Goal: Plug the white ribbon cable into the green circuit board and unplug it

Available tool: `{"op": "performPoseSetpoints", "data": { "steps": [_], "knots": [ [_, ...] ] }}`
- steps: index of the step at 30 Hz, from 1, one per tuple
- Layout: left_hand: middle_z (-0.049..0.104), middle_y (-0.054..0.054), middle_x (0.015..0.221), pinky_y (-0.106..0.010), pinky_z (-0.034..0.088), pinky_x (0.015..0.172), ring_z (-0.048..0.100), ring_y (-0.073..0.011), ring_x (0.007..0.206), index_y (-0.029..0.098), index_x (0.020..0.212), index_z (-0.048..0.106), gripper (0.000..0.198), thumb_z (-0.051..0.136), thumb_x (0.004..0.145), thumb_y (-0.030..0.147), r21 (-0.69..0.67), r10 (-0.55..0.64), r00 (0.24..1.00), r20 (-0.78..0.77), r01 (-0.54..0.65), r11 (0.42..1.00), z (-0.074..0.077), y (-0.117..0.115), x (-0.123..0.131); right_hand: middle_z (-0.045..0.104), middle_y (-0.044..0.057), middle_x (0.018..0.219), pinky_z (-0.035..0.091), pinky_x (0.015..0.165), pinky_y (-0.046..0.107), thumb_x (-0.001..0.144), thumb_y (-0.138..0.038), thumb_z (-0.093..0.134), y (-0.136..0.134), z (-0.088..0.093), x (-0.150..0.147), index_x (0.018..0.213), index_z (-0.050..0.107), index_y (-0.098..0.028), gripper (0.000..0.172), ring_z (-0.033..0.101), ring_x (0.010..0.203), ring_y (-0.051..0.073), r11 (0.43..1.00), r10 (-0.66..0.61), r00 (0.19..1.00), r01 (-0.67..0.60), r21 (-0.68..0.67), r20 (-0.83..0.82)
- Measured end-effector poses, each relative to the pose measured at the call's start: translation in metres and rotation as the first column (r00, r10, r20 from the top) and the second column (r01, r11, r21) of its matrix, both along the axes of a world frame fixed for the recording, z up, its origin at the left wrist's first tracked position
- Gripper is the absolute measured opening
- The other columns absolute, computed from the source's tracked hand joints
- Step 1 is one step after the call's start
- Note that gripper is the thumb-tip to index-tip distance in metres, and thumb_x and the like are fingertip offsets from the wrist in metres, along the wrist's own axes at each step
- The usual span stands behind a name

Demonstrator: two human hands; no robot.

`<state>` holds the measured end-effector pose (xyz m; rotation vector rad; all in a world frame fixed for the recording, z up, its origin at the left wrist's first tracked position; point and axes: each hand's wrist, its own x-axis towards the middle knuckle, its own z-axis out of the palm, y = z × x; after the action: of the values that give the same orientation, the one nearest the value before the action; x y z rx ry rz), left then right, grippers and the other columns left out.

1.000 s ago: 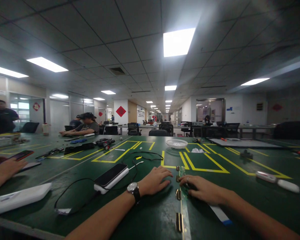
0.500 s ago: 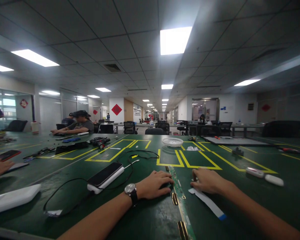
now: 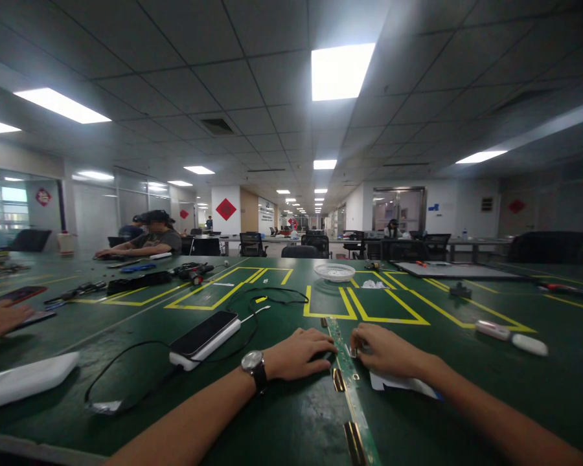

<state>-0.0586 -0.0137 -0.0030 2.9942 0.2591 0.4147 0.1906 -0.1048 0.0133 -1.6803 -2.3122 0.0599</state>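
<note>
A long, narrow green circuit board (image 3: 348, 378) with gold-coloured tabs lies on the table between my hands. My left hand (image 3: 298, 354), wearing a watch (image 3: 254, 367), rests flat at the board's left edge, its fingers stretched out and the tips touching it. My right hand (image 3: 388, 350) is closed in a pinch at the board's right edge. Something small and pale shows at its fingertips, too small to name. Below that hand lies a white strip (image 3: 404, 383) with a blue end, partly covered by the hand and wrist.
To the left, a phone (image 3: 205, 334) lies on a white power bank with a black cable. A white basket (image 3: 335, 272) stands beyond the board. White cases (image 3: 529, 343) sit at right. A co-worker's hand (image 3: 2, 320) is at far left; another person (image 3: 158, 236) sits across.
My right hand has moved left, from beside the white strip to the board's right edge, and now covers more of the strip. My left hand stays at the board.
</note>
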Motion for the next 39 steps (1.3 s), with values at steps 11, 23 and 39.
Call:
{"op": "performPoseSetpoints", "data": {
  "steps": [11, 23, 39],
  "knots": [
    [0.051, -0.005, 0.142, -0.042, 0.038, 0.103, 0.048, -0.0249, 0.129, 0.030, 0.135, 0.050, 0.036, 0.048, 0.100, 0.040, -0.021, -0.001, 1.000, -0.012, 0.001, 1.000, 0.003, -0.002, 0.000, 0.064, 0.004, 0.093, 0.042, 0.074, 0.029, 0.085, -0.026, 0.057, 0.004, -0.003, 0.001, 0.095, 0.064, -0.020, 0.014, 0.058, 0.085, 0.019, 0.998, 0.058, 0.997, -0.057, 0.016, -0.045],
    [0.044, -0.003, 0.149, -0.049, 0.032, 0.106, 0.040, -0.0274, 0.134, 0.034, 0.137, 0.048, 0.039, 0.048, 0.098, 0.030, -0.129, 0.006, 0.998, -0.059, -0.013, 0.992, 0.002, 0.002, 0.002, 0.064, 0.003, 0.092, 0.043, 0.076, 0.029, 0.087, -0.025, 0.058, 0.008, -0.002, 0.007, 0.098, 0.063, -0.019, 0.014, 0.057, 0.085, 0.018, 0.980, 0.199, 0.977, -0.197, 0.038, -0.075],
    [0.042, -0.004, 0.151, -0.044, 0.030, 0.113, 0.038, -0.0234, 0.137, 0.030, 0.141, 0.044, 0.043, 0.049, 0.099, 0.027, -0.176, 0.021, 0.997, 0.075, -0.008, 0.984, 0.000, 0.016, -0.003, 0.068, 0.006, 0.115, 0.044, 0.098, 0.036, 0.091, -0.025, 0.052, 0.005, 0.008, 0.009, 0.113, 0.067, -0.021, 0.027, 0.060, 0.108, 0.021, 0.974, 0.228, 0.960, -0.227, 0.026, -0.160]
  ]
}}
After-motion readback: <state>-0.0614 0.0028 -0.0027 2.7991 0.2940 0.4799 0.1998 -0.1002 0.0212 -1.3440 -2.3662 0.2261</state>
